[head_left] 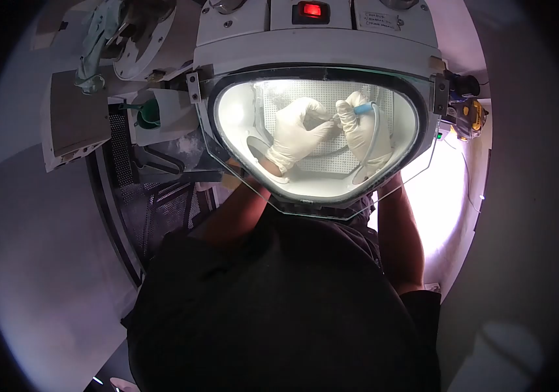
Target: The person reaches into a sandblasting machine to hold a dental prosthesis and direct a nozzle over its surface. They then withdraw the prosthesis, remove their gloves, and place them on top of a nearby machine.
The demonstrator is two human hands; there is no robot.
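Observation:
Both my hands are in white gloves inside a lit blasting cabinet [319,55], seen through its rounded window. My right hand [366,137] is closed around a blue blasting handpiece [363,108], its tip pointing left toward my other hand. A pale hose [375,134] curves from the handpiece's back end down past my right wrist. My left hand [296,134] is closed in a pinch close to that tip. Whatever lies between its fingertips is too small to make out. Behind the hands is a perforated white panel [292,91].
A red lit switch [311,10] sits on top of the cabinet. To the left are a white container [168,117] with a green scoop [149,114] and a pale box [77,121]. A yellow-and-black tool [469,121] hangs at right. Round arm ports border the chamber's lower sides.

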